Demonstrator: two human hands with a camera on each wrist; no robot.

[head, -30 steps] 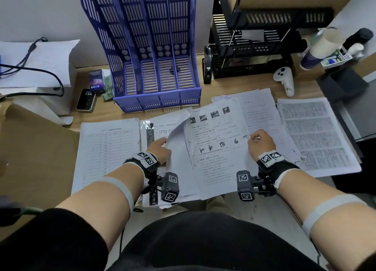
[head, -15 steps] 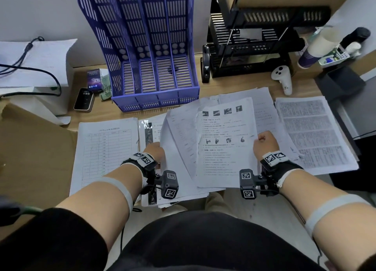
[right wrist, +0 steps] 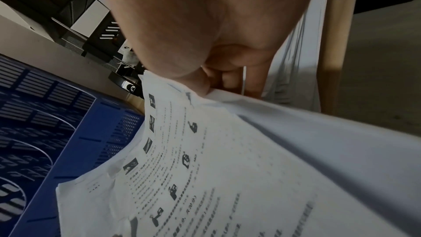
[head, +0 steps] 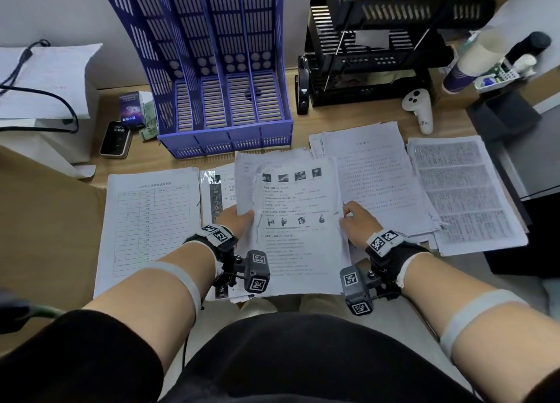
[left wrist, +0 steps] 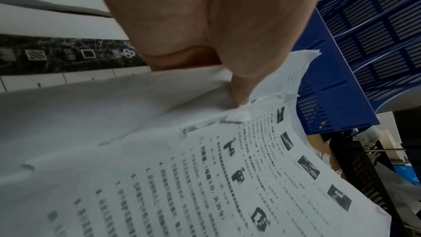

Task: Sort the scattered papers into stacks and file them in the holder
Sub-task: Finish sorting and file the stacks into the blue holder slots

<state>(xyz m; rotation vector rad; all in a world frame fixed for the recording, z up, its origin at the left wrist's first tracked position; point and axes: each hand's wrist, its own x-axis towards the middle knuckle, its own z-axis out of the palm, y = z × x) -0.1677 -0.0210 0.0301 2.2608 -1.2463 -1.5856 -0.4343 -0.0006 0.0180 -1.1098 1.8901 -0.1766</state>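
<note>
Head view, one desk (head: pixel 303 124). Paper bundle (head: pixel 300 221), several printed sheets, top one bearing small pictures: lay in front of the blue file holder (head: pixel 224 136), gripped at both side edges. Left hand (head: pixel 235 221): thumb and fingers pinched the left edge. Right hand (head: pixel 356 224): fingers curled round the right edge. Further papers lay on either side.
</note>
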